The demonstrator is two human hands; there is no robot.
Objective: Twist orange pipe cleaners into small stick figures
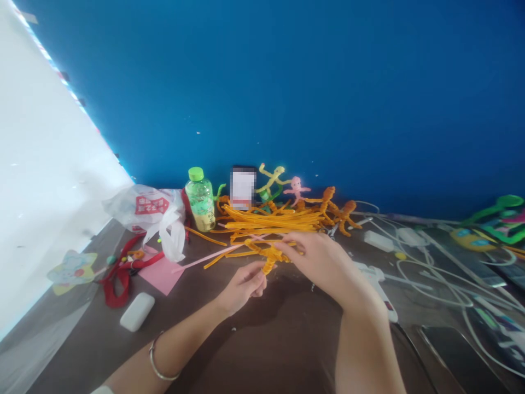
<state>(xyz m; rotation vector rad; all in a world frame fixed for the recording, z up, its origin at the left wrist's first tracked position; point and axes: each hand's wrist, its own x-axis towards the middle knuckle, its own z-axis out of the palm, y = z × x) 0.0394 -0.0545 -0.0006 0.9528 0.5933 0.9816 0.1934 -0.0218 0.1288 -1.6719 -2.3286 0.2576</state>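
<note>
Pinching the twisted orange figure (272, 254) by its lower limb, the left hand (245, 283) sits at seven o'clock; the right hand (322, 264), at three, curls against it, grip hidden. Orange stems (273, 221) crowd twelve o'clock: one snag could loosen those coils!

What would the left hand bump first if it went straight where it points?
Apart from the orange fuzzy piece it holds, the left hand would probably bump the right hand, though depth is hard to judge.
</note>
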